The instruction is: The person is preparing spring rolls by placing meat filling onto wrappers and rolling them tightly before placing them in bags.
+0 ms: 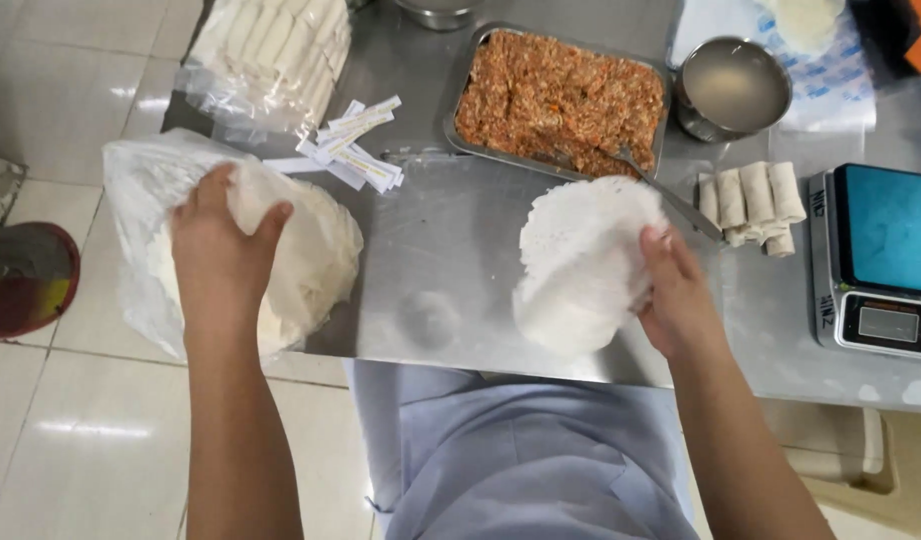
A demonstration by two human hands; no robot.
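One head-worn camera looks steeply down from close above the brushed steel worktable (451, 270). It faces forward over the person's lap.

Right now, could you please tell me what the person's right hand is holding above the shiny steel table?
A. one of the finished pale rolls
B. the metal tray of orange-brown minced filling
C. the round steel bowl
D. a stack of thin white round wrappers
D: the right hand grips a stack of thin white round wrappers, while the tray, rolls and bowl lie untouched farther back.
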